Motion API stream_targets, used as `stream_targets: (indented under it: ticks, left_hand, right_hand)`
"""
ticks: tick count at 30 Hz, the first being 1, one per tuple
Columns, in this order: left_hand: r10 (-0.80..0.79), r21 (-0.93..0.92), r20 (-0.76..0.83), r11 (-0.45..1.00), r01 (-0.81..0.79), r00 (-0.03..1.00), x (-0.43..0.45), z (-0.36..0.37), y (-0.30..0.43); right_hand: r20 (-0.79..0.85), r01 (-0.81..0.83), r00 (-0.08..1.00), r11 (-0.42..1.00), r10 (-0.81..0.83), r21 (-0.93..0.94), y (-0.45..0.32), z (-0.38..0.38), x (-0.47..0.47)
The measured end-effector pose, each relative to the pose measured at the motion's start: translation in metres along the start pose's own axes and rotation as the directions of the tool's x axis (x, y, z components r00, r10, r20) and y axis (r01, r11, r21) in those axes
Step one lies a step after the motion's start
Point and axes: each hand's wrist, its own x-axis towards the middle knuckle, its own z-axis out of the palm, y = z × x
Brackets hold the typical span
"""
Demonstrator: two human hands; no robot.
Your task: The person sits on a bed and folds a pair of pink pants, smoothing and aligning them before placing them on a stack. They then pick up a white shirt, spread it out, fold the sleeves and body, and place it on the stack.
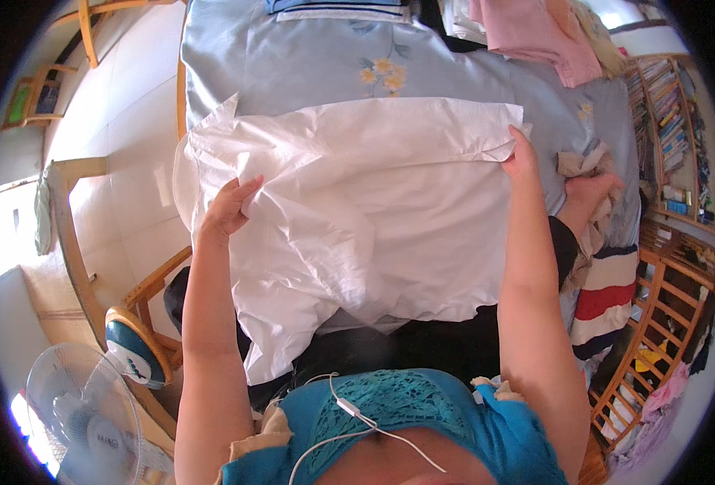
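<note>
A white cloth garment [418, 182], perhaps a shirt, spreads wide in front of me over the bed and my lap, with creases across its left half. My left hand [231, 205] pinches its fabric near the left side, thumb on top. At the upper right, my right hand [520, 153] grips a corner of the folded top edge. The lower left part hangs down in a loose point. Beneath lies a pale blue bedspread [309, 73] with yellow flowers.
Pink folded cloth [533, 36] and blue folded cloth [339, 7] lie at the bed's far side. A bare foot [594, 188] rests at the right beside a striped cloth [606, 300]. An electric fan [84, 418] and a wooden chair [157, 279] stand left; a bookshelf [666, 127] stands right.
</note>
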Motion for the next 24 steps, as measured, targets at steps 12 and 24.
stream_targets:
  ticks: [12,24]
  left_hand:
    - [0.276,0.335,-0.226,0.923,-0.191,0.934,-0.025,0.001,0.005]
    - [0.655,0.997,0.057,-0.078,-0.008,0.753,0.032,0.010,0.011]
  right_hand:
    - [-0.078,0.064,0.994,0.989,-0.075,-0.137,0.026,-0.001,-0.048]
    - [0.783,0.488,0.496,-0.626,-0.375,-0.609,0.139,0.086,-0.137]
